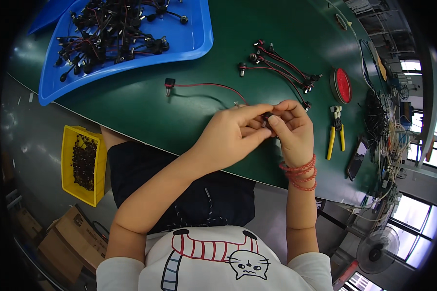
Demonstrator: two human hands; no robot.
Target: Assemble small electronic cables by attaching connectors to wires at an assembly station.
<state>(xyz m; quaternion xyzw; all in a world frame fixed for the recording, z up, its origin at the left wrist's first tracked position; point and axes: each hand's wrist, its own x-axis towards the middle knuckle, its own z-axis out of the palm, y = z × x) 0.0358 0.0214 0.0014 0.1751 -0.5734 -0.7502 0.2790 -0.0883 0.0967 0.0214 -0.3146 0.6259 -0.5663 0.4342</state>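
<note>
Both hands meet over the green table (199,116). My left hand (230,133) pinches a small black cable plug (267,116) between thumb and fingers. My right hand (296,133), with red beaded strands at the wrist, grips the same plug from the other side; fingers hide much of it. From there a thin red-and-black cable (209,84) runs left to its other end, a black angled connector (169,85) with a metal barrel, lying on the table. Several similar short cables (281,68) lie beyond my hands.
A blue tray (131,62) heaped with cables stands at the far left. To the right are a round tin (342,86) with red contents, yellow-handled pliers (336,132), a dark phone (357,157) and tangled wires. A yellow bin (99,169) of small dark parts sits below the table's left edge.
</note>
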